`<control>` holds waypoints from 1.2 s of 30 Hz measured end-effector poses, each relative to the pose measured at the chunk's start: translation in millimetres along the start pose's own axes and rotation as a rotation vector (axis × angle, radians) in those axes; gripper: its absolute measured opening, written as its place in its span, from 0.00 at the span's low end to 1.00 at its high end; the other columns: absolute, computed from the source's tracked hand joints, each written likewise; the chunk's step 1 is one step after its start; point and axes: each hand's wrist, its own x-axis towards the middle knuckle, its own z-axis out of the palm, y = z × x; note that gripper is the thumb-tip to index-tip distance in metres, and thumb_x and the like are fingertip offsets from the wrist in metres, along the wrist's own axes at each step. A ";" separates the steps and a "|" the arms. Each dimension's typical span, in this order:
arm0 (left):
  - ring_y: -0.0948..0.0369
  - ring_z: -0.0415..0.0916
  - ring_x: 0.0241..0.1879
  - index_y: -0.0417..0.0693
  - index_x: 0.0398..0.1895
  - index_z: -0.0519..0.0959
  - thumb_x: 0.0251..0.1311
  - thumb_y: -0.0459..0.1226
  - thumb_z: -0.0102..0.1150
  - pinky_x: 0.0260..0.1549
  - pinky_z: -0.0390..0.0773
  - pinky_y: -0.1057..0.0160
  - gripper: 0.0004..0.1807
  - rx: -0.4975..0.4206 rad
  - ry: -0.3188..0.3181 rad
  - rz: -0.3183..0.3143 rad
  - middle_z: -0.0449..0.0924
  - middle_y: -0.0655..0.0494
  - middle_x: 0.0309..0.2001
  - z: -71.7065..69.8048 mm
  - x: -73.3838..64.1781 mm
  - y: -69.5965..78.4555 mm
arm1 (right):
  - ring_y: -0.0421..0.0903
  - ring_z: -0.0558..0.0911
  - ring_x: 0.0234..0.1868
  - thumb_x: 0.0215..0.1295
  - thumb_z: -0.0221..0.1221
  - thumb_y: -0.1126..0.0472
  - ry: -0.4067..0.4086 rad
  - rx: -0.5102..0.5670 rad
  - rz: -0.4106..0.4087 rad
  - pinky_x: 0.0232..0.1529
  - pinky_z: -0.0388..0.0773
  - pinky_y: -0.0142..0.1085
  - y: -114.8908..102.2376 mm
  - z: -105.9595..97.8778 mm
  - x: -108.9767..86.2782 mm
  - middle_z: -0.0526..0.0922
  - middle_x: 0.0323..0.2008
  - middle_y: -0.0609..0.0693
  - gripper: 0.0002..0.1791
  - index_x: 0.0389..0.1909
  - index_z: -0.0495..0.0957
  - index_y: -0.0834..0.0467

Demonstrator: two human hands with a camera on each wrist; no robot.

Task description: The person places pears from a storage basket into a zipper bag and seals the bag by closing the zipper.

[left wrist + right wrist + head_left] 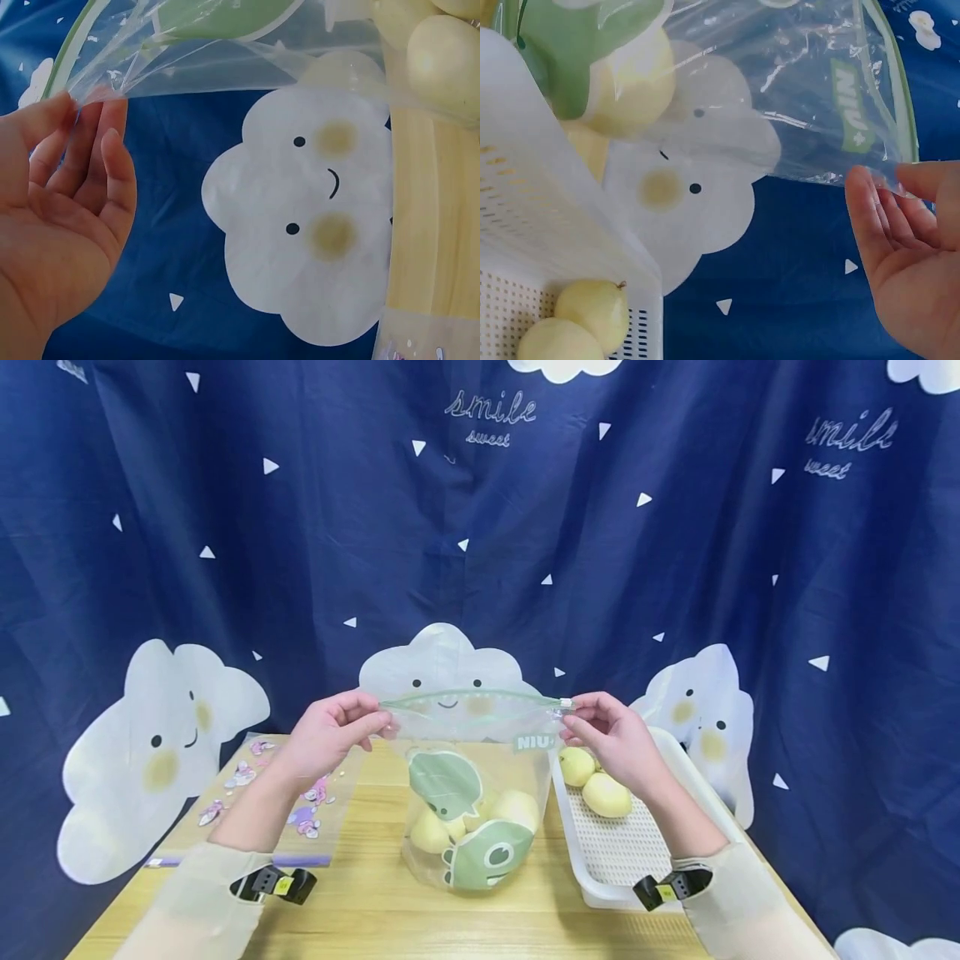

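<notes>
A clear zipper bag (480, 727) with green dinosaur prints stands upright on the table, its green-edged mouth stretched wide at the top. Several pale yellow pears (431, 833) lie in the bottom of it, partly behind the prints. My left hand (341, 727) pinches the left top corner between thumb and fingers; the left wrist view shows that hand (71, 172) at the crumpled film. At the opposite corner, beside the white slider (565, 702), my right hand (611, 735) pinches the film. The right wrist view shows the right hand (911, 225) below the NIU print.
To the right stands a white perforated basket (585, 864) with pears (607, 795) inside. Another clear bag (258, 827) with pink and purple prints and a purple zipper lies flat at the left of the wooden table (360, 918). Behind hangs a dark blue curtain (480, 585).
</notes>
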 end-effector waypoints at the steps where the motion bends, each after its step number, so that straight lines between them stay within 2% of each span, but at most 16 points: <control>1: 0.66 0.89 0.41 0.36 0.48 0.81 0.79 0.37 0.64 0.39 0.86 0.64 0.10 0.006 0.012 0.004 0.93 0.65 0.39 1.1 0.7 0.5 | 0.36 0.90 0.36 0.78 0.64 0.68 0.007 0.004 0.013 0.42 0.91 0.31 0.1 -0.3 0.6 0.90 0.41 0.59 0.13 0.55 0.79 0.73; 7: 0.65 0.85 0.38 0.39 0.48 0.84 0.79 0.39 0.64 0.42 0.85 0.69 0.10 0.071 0.131 0.018 0.90 0.66 0.34 5.7 3.8 11.3 | 0.33 0.84 0.35 0.78 0.66 0.63 0.135 -0.103 0.035 0.41 0.86 0.27 -4.5 -5.9 5.4 0.88 0.32 0.40 0.11 0.48 0.85 0.69; 12: 0.62 0.85 0.39 0.40 0.47 0.82 0.80 0.40 0.64 0.43 0.87 0.67 0.10 -0.001 0.166 0.029 0.90 0.64 0.34 7.3 6.2 18.6 | 0.34 0.85 0.40 0.79 0.65 0.60 0.167 -0.044 0.017 0.45 0.83 0.26 -9.1 -6.2 10.0 0.87 0.32 0.32 0.13 0.48 0.84 0.69; 15: 0.65 0.88 0.38 0.37 0.49 0.82 0.80 0.39 0.64 0.43 0.88 0.65 0.11 -0.022 0.163 -0.002 0.90 0.65 0.33 7.2 4.4 15.5 | 0.34 0.86 0.40 0.80 0.64 0.61 0.118 0.001 0.044 0.47 0.84 0.26 -5.9 -4.4 9.4 0.87 0.33 0.32 0.12 0.48 0.83 0.70; 20: 0.68 0.87 0.38 0.33 0.57 0.83 0.79 0.39 0.66 0.41 0.88 0.67 0.16 -0.025 0.166 -0.082 0.89 0.71 0.34 6.1 0.0 4.6 | 0.33 0.89 0.40 0.82 0.62 0.63 0.027 0.069 0.133 0.48 0.87 0.28 3.5 -2.4 4.4 0.90 0.33 0.36 0.10 0.47 0.82 0.69; 23: 0.69 0.87 0.37 0.33 0.57 0.83 0.78 0.39 0.67 0.40 0.87 0.67 0.17 -0.033 0.183 -0.098 0.89 0.72 0.34 5.7 -0.7 1.6 | 0.34 0.90 0.39 0.82 0.62 0.63 0.027 0.102 0.138 0.46 0.88 0.30 6.0 -2.6 2.9 0.91 0.32 0.37 0.09 0.45 0.82 0.66; 28: 0.68 0.86 0.36 0.35 0.53 0.83 0.77 0.39 0.67 0.40 0.87 0.67 0.15 -0.035 0.203 -0.112 0.89 0.70 0.31 5.7 -0.1 2.4 | 0.34 0.90 0.37 0.81 0.62 0.64 0.039 0.119 0.122 0.43 0.87 0.30 4.4 -3.1 2.5 0.90 0.31 0.37 0.06 0.41 0.82 0.62; 33: 0.68 0.86 0.36 0.35 0.53 0.82 0.79 0.40 0.65 0.41 0.87 0.67 0.15 -0.039 0.186 -0.126 0.88 0.68 0.31 4.2 -0.6 -0.7 | 0.35 0.89 0.37 0.80 0.62 0.66 0.043 0.153 0.117 0.43 0.88 0.32 5.6 0.6 2.3 0.90 0.31 0.37 0.05 0.41 0.82 0.60; 36: 0.67 0.85 0.39 0.35 0.55 0.81 0.79 0.40 0.64 0.42 0.87 0.68 0.15 -0.002 0.163 -0.113 0.88 0.65 0.34 3.3 -0.6 -1.5 | 0.36 0.89 0.37 0.80 0.62 0.67 0.049 0.169 0.103 0.42 0.88 0.32 7.4 3.4 2.4 0.89 0.31 0.38 0.03 0.42 0.82 0.62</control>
